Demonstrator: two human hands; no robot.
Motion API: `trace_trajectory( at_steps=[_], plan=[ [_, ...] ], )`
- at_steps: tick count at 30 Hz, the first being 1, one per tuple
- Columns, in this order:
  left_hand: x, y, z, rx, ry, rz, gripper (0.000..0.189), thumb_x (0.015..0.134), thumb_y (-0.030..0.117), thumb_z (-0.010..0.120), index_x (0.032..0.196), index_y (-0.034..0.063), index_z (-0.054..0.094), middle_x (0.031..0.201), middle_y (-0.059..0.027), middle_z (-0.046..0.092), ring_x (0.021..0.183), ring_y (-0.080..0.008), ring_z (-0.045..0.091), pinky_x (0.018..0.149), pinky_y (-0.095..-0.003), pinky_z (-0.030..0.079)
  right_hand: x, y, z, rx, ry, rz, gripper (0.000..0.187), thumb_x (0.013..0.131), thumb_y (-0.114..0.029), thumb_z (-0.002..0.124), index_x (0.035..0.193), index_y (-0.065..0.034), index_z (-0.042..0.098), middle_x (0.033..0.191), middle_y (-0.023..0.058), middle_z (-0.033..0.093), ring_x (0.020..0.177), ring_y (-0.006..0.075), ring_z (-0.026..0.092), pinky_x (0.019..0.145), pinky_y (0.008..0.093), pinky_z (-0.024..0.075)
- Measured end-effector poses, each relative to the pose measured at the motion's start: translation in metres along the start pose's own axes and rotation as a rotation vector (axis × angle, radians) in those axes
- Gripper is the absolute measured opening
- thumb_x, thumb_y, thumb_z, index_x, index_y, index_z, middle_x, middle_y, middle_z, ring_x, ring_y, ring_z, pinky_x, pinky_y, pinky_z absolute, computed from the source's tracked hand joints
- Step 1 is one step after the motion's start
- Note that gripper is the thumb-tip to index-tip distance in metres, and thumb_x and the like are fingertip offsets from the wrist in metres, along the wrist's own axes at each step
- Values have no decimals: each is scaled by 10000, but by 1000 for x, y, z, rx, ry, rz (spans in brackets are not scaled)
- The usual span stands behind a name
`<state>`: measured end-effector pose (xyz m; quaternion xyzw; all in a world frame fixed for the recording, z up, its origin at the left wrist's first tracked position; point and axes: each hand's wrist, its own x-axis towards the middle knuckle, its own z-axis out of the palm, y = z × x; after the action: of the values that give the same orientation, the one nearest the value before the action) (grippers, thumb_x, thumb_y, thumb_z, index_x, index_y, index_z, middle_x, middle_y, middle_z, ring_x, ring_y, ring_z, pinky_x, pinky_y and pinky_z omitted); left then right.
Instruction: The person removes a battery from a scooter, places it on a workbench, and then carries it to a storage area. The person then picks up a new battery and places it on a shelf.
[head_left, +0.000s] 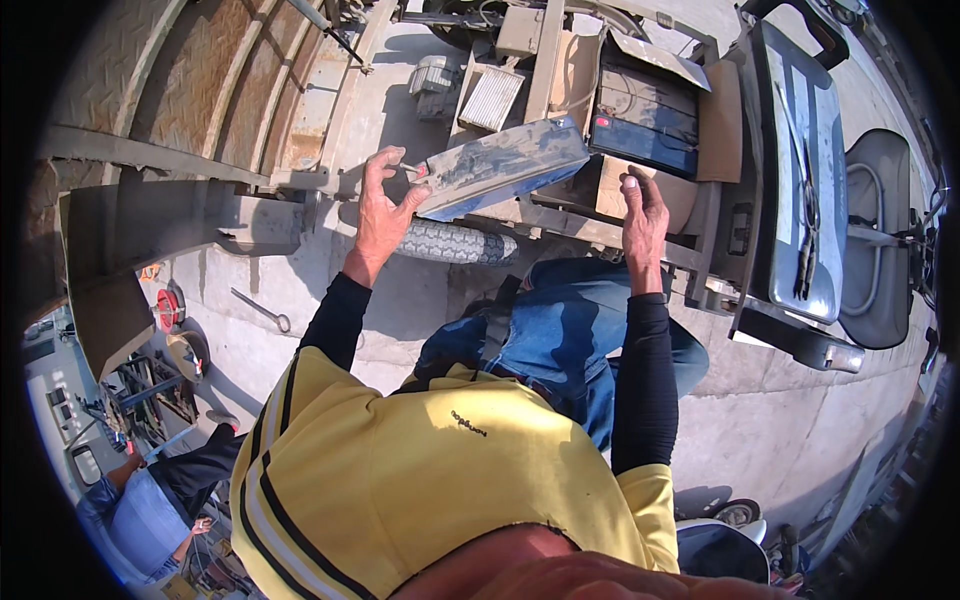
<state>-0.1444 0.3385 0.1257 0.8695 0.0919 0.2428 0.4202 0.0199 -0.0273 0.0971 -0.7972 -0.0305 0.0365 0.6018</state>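
Observation:
A long, dusty battery (502, 165) with blue sides lies slanted on the metal frame of a vehicle. My left hand (386, 199) is at its left end, thumb and fingers spread around the corner by a red terminal; a short metal piece shows by the fingertips. Whether the fingers grip anything is not clear. My right hand (645, 210) is raised right of the battery, fingers slightly curled and holding nothing visible. Behind it, more dusty batteries (646, 112) sit side by side in a compartment lined with cardboard (721, 120). A loose cardboard flap (611, 187) hangs just below them.
A tyre (457, 244) is under the frame. A ring-ended metal rod (262, 309) lies on the concrete. A finned metal unit (491, 97) stands behind the battery. At right is a vehicle seat (806, 172) with cables on it. Another person (150, 510) is at lower left.

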Motion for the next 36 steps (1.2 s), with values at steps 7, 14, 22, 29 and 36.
trace_trajectory(
  at_steps=[7,14,22,29,36],
  plan=[
    [-28,1,47,-405,15,-233,1160,825,616,861,1631,57,241,1486,-181,458,1368,-303,502,1158,-438,419,54,-41,60,188,-264,-8,678,1077,-517,582,1498,14,586,1434,151,653,1333,232,578,1188,342,387],
    [-17,-14,89,-355,401,-111,570,1028,510,553,1260,-10,556,1159,-136,575,1058,-250,550,1007,-389,440,70,-27,95,284,-346,224,725,986,-524,707,1434,40,626,1251,152,727,1126,207,655,1052,297,458],
    [-4,-29,60,-352,309,-109,459,1026,386,500,1208,-23,603,1139,-134,656,1034,-246,610,994,-385,480,12,-47,91,349,-232,231,546,993,-459,752,1289,-13,642,1111,93,691,1008,165,603,929,309,502],
    [0,-31,54,-451,230,-127,483,1038,395,485,1245,-25,605,1223,-136,655,1132,-238,601,1060,-377,448,-8,-33,89,357,-186,164,460,1098,-488,574,1309,-84,641,1164,29,636,1087,127,544,1004,271,440],
    [-8,-27,40,-346,228,-159,546,1071,440,529,1359,-24,545,1362,-159,592,1263,-258,556,1143,-405,394,-13,-32,82,447,-203,179,561,1095,-473,596,1401,-3,612,1213,73,694,1117,145,597,1028,296,469]
  ],
)
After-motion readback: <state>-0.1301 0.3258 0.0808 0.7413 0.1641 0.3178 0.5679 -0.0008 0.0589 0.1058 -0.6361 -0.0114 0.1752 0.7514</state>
